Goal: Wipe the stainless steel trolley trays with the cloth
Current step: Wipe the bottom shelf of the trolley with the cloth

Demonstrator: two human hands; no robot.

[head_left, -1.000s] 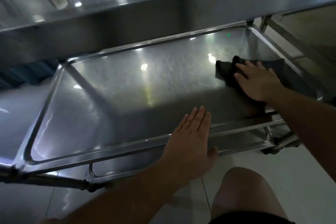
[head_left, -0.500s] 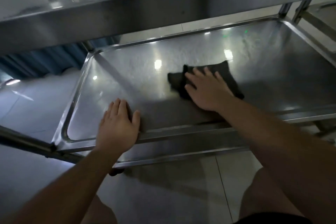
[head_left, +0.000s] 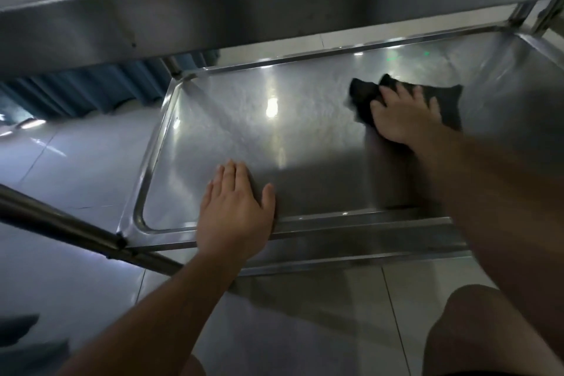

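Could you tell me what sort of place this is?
Probably a commercial kitchen or clinic-type workroom, though I can't be sure: a stainless steel trolley with a rimmed tray, a glossy tiled floor, and a blue pleated curtain behind.

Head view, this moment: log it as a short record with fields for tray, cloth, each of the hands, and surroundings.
tray: lower steel tray, shiny, under an upper shelf
cloth: dark cloth, flat on the tray's right part
right hand: right hand pressing on the cloth, fingers spread
left hand: left hand flat on the tray's near rim, holding nothing
surroundings: tiled floor; blue curtain behind
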